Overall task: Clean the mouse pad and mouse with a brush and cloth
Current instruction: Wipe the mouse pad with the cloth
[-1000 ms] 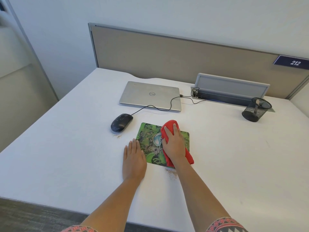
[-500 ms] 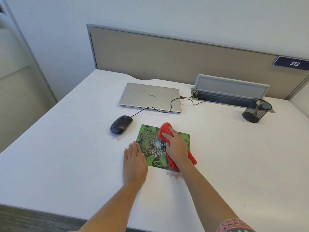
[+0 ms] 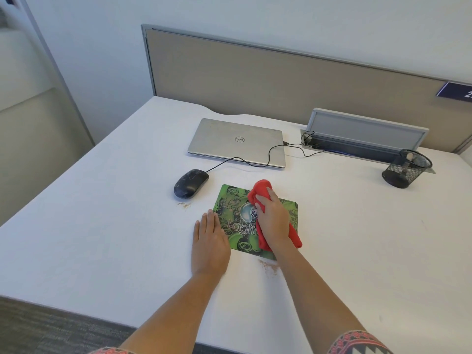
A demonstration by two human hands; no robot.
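Observation:
A green printed mouse pad (image 3: 235, 213) lies flat on the white desk (image 3: 102, 226). My right hand (image 3: 274, 221) holds a bunched red cloth (image 3: 260, 187) down on the pad's middle, with the fingers curled over the cloth's far end. My left hand (image 3: 209, 241) lies flat and open on the desk at the pad's left edge, its fingertips at the pad's border. A black wired mouse (image 3: 190, 182) sits on the desk to the upper left of the pad, apart from both hands. No brush is plainly visible.
Brown crumbs lie below the pad's near edge (image 3: 269, 267) and beside the mouse (image 3: 184, 205). A closed silver laptop (image 3: 229, 139) sits behind, with the mouse cable running to it. A black mesh cup (image 3: 406, 169) stands at the far right, before a cable box and a beige partition.
My right hand has turned and slid the cloth slightly left across the pad, and its fingers now curl over the cloth. The left hand has stayed in place.

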